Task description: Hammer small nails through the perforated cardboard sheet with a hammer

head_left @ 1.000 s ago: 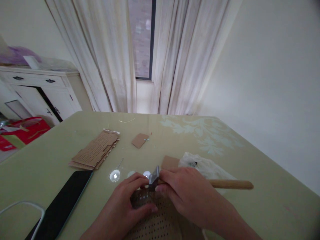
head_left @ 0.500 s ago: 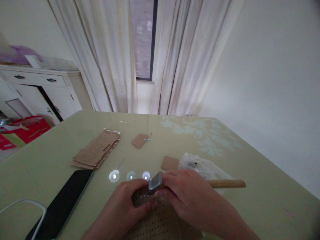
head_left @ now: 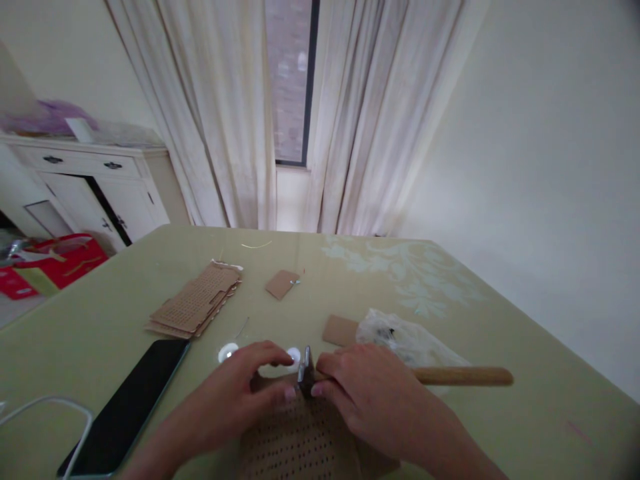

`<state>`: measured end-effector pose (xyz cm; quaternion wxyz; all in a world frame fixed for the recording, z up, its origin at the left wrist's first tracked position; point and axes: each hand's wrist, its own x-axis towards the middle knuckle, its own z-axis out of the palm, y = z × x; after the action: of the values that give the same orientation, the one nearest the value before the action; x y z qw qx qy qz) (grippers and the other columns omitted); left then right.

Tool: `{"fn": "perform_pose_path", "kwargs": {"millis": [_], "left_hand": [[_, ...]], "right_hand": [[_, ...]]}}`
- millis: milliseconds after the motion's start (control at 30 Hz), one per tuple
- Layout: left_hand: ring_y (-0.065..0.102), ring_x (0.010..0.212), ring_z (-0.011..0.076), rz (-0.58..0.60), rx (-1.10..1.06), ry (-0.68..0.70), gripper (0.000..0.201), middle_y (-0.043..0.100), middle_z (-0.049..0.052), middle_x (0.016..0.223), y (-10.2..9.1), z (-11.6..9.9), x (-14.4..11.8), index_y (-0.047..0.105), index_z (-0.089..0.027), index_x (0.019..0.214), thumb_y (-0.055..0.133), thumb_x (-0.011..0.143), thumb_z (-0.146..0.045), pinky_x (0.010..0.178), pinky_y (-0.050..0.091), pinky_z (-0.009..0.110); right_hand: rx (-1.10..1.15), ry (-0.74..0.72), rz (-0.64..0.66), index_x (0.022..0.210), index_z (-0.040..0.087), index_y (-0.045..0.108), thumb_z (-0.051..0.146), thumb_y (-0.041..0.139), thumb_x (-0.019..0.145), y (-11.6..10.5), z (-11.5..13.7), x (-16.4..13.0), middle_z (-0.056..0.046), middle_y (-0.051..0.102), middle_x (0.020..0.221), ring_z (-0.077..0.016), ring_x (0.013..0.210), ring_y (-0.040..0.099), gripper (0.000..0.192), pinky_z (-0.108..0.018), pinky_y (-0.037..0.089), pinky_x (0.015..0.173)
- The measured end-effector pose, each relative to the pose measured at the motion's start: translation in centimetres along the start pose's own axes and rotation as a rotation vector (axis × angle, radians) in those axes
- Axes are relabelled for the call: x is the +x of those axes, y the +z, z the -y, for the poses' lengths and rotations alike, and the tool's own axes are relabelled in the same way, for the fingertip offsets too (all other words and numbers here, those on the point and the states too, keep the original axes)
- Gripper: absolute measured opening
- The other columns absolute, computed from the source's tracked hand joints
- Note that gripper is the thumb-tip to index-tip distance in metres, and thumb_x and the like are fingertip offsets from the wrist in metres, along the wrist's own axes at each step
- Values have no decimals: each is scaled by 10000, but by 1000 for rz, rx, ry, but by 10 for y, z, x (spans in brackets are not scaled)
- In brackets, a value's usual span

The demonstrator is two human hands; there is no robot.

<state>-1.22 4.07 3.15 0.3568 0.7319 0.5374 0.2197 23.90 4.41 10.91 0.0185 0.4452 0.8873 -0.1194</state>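
My right hand (head_left: pixel 367 393) is clenched around a hammer (head_left: pixel 400 375), gripped close up by the head; the metal head stands on the far edge of the board (head_left: pixel 305 440), and the wooden handle sticks out to the right over the table (head_left: pixel 525 347). My left hand (head_left: pixel 240 393) lies on the board's far left corner, fingers curled and thumb tip on its surface, pinning it down; it grasps nothing else. The board lies flat at the near edge of the table, right under both hands.

As I judge it, the work is mid-way: the board is full of small holes, and the hammer head sits at its far edge, so that edge is the spot in hand. Whether anything is already driven in there I cannot tell, since my fingers hide it. The stack (head_left: pixel 195 307) of more perforated boards on the far left lies untouched, so I take those as left to do.

The count: one hammer, one board under my hands, one stack of boards whose number I cannot make out. Two small plain card pieces: one (head_left: pixel 281 284) far centre, one (head_left: pixel 341 329) just beyond my right hand. One clear bag (head_left: pixel 405 337) beside that. Two bright round spots show beyond my fingers, perhaps reflections. One phone (head_left: pixel 125 407) and one white cable (head_left: pixel 45 407) near left.
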Motion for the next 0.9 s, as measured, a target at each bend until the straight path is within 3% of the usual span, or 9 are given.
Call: {"fn": "perform_pose_path", "kwargs": {"millis": [100,233,433,567,633,733,800,900], "left_hand": [[751,943,258,-219,231,-146,520,820,71,986,-24,35,23,782,-228,948,361,1096,-494,845,552,334],[723,992,376,-401,395,-299,262,767,180,1011,-33,77,47,710,-174,968,523,983,-357,896,526,476],[693,1018,367,-420,425,-256,132,722,160,951,-18,101,47,616,-228,802,552,917,-242,991,504,498],[696,902,326,-407,333,-164,160,699,115,854,-15,89,44,593,-235,821,506,951,-265,910,539,456],[701,865,283,-390,249,-91,229,716,88,891,-13,73,40,633,-222,971,449,1022,-350,839,565,396],[710,993,233,-381,135,32,362,741,64,1061,-6,38,28,645,-242,1196,371,1091,-455,893,570,336],[708,1029,219,-356,-17,123,324,755,44,1080,0,15,17,691,-261,1139,451,1084,-470,915,559,312],[706,887,200,-290,-197,142,203,763,1,901,9,-8,6,744,-268,946,653,1003,-440,817,553,273]], "right_hand": [[0,0,8,905,235,760,427,616,1078,-1,0,1,-55,829,848,-285,786,796,296,-329,404,630],[-5,6,14,910,231,767,413,619,1073,-3,0,2,-61,830,844,-290,787,802,285,-332,413,629],[-9,1,18,914,226,768,419,640,1064,-5,1,2,-62,828,850,-292,808,803,275,-328,413,625],[-18,-3,27,928,222,775,428,630,1069,-5,1,3,-73,827,849,-286,788,796,289,-323,417,622],[-51,-22,28,939,218,774,427,617,1077,-6,-2,2,-83,824,852,-291,777,790,296,-327,425,624],[-59,-50,-11,953,225,771,415,604,1088,-11,-8,0,-78,819,872,-282,796,782,287,-334,450,669],[-32,-38,-42,946,231,769,399,602,1094,-16,-13,-3,-65,818,887,-270,832,779,279,-336,464,716],[-39,-19,-41,939,225,768,382,610,1094,-20,-19,-8,-62,817,896,-269,856,775,272,-338,460,729]]}}
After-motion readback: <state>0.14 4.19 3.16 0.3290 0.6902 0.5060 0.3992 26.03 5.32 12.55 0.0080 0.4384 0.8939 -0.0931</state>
